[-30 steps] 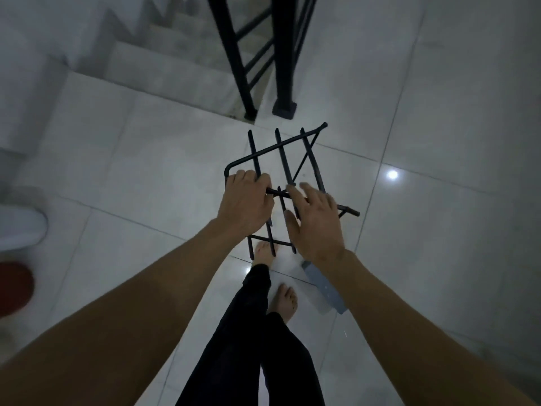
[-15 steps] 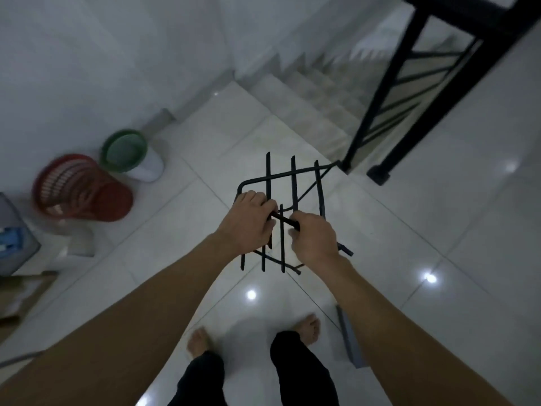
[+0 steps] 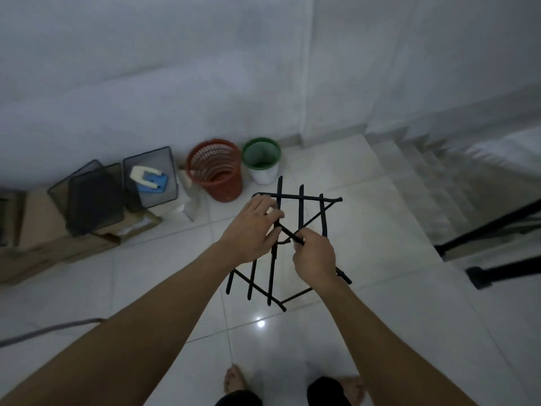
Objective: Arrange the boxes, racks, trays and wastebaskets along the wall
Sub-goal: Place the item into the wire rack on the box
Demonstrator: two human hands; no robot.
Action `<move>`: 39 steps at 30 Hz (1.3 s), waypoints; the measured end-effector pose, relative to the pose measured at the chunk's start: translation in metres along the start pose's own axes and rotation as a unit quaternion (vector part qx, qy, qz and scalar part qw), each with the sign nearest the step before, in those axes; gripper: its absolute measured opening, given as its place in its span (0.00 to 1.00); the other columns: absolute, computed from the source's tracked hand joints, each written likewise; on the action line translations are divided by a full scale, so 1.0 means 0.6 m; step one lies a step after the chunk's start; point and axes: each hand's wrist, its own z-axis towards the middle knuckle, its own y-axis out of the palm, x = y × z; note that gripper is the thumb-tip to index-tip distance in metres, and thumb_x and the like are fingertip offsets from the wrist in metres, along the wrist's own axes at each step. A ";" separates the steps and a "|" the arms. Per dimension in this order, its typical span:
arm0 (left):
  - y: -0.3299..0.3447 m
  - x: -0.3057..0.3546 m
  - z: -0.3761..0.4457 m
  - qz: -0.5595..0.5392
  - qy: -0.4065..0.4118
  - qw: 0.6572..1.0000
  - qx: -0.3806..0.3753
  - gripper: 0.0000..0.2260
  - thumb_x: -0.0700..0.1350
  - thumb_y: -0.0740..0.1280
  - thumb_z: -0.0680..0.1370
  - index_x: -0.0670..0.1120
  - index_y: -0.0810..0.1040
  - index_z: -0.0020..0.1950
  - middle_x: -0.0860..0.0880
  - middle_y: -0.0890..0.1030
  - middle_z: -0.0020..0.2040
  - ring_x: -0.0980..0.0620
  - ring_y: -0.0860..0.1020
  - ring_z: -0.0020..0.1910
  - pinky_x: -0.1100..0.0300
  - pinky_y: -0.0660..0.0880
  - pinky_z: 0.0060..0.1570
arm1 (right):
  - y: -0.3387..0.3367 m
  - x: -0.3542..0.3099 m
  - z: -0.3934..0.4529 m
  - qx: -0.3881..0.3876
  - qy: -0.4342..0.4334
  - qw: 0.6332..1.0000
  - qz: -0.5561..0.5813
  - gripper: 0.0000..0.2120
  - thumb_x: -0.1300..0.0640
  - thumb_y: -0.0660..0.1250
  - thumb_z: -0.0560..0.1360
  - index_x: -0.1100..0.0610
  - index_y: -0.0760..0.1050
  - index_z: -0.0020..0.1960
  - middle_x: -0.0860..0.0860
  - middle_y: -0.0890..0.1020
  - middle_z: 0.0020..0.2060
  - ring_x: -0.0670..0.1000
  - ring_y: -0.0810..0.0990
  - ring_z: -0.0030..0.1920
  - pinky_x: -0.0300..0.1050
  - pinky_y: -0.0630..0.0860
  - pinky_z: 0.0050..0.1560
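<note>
I hold a black folding metal rack (image 3: 301, 209) in the air above the tiled floor. My left hand (image 3: 251, 230) grips its upper left bars with curled fingers. My right hand (image 3: 314, 256) pinches a diagonal bar near the rack's middle. Along the wall stand a red slatted wastebasket (image 3: 216, 171) and, to its right, a white wastebasket with a green rim (image 3: 262, 162). Left of them lean black mesh trays (image 3: 93, 197) and a black mesh bin (image 3: 152, 177) holding a blue and cream object.
Flat cardboard boxes (image 3: 44, 247) lie on the floor at the left under the mesh trays. Stairs (image 3: 439, 183) descend at the right, with a black railing post (image 3: 494, 268) at the landing edge. A grey hose (image 3: 49, 329) crosses the floor at lower left.
My view has swung left from the stairs and railing to the wall with the wastebaskets. The rack came along in both hands, and my right hand closed on its bar.
</note>
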 end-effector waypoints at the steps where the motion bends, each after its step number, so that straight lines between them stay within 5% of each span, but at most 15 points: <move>1: -0.023 -0.029 -0.024 0.008 -0.019 1.000 0.017 0.15 0.50 0.61 0.80 0.46 0.76 0.63 0.45 0.73 0.65 0.45 0.67 0.70 0.46 0.63 0.71 | 0.012 -0.038 0.002 -0.001 -0.009 1.000 0.003 0.06 0.64 0.62 0.77 0.58 0.78 0.49 0.51 0.81 0.41 0.52 0.78 0.39 0.44 0.71 0.37; 5: -0.120 -0.133 -0.120 0.008 -0.082 0.994 0.074 0.20 0.50 0.56 0.83 0.48 0.66 0.75 0.46 0.56 0.80 0.50 0.46 0.80 0.47 0.48 0.78 | 0.048 -0.193 0.010 -0.001 -0.040 0.999 0.015 0.05 0.61 0.65 0.78 0.55 0.78 0.50 0.50 0.79 0.40 0.53 0.79 0.41 0.42 0.70 0.39; 11: -0.280 -0.261 -0.238 0.001 -0.157 0.971 0.181 0.26 0.49 0.54 0.84 0.50 0.50 0.81 0.49 0.43 0.81 0.52 0.41 0.79 0.51 0.47 0.77 | 0.086 -0.432 0.006 0.006 -0.119 0.992 0.031 0.04 0.60 0.67 0.76 0.53 0.78 0.48 0.50 0.82 0.42 0.52 0.79 0.42 0.42 0.71 0.39; 16: -0.370 -0.360 -0.355 0.035 -0.305 0.920 0.243 0.26 0.49 0.58 0.83 0.47 0.55 0.79 0.45 0.49 0.81 0.48 0.46 0.80 0.47 0.52 0.77 | 0.088 -0.612 -0.006 0.028 -0.170 0.983 0.063 0.02 0.57 0.68 0.77 0.52 0.79 0.48 0.47 0.82 0.43 0.49 0.79 0.43 0.38 0.71 0.35; 19: -0.410 -0.404 -0.414 0.048 -0.430 0.868 0.246 0.30 0.44 0.65 0.77 0.45 0.58 0.78 0.40 0.50 0.80 0.40 0.49 0.79 0.40 0.57 0.74 | 0.090 -0.690 0.000 0.010 -0.183 0.974 0.134 0.02 0.55 0.69 0.77 0.51 0.80 0.46 0.49 0.83 0.41 0.51 0.82 0.40 0.50 0.81 0.41; 22: -0.457 -0.438 -0.449 -0.008 -0.520 0.816 0.253 0.33 0.42 0.66 0.76 0.46 0.55 0.79 0.39 0.48 0.80 0.37 0.54 0.77 0.44 0.63 0.71 | 0.091 -0.755 0.012 -0.038 -0.196 0.960 0.198 0.03 0.59 0.68 0.77 0.53 0.81 0.46 0.54 0.84 0.39 0.53 0.83 0.38 0.50 0.81 0.39; 26: -0.525 -0.483 -0.471 -0.054 -0.540 0.786 0.297 0.33 0.39 0.65 0.77 0.46 0.54 0.79 0.42 0.53 0.79 0.39 0.66 0.71 0.50 0.71 0.62 | 0.097 -0.830 0.046 -0.108 -0.219 0.941 0.235 0.04 0.63 0.68 0.77 0.57 0.81 0.48 0.55 0.83 0.40 0.54 0.82 0.40 0.52 0.81 0.44; 29: -0.569 -0.524 -0.482 -0.057 -0.560 0.747 0.354 0.33 0.40 0.65 0.77 0.46 0.54 0.78 0.42 0.63 0.75 0.39 0.70 0.67 0.49 0.72 0.60 | 0.108 -0.881 0.082 -0.167 -0.229 0.924 0.258 0.04 0.64 0.67 0.78 0.59 0.80 0.49 0.56 0.83 0.39 0.52 0.81 0.39 0.45 0.78 0.38; 32: -0.622 -0.548 -0.484 -0.063 -0.573 0.705 0.414 0.31 0.42 0.64 0.76 0.52 0.54 0.76 0.42 0.77 0.62 0.38 0.78 0.56 0.50 0.74 0.50 | 0.114 -0.936 0.110 -0.221 -0.242 0.909 0.259 0.04 0.64 0.66 0.79 0.60 0.79 0.52 0.55 0.82 0.40 0.50 0.80 0.38 0.39 0.74 0.35; 39: -0.706 -0.604 -0.520 -0.107 -0.618 0.597 0.500 0.17 0.39 0.62 0.77 0.45 0.67 0.66 0.44 0.76 0.59 0.43 0.76 0.57 0.52 0.73 0.53 | 0.147 -1.060 0.171 -0.331 -0.294 0.867 0.227 0.06 0.62 0.64 0.80 0.60 0.77 0.56 0.57 0.82 0.41 0.53 0.81 0.41 0.47 0.76 0.40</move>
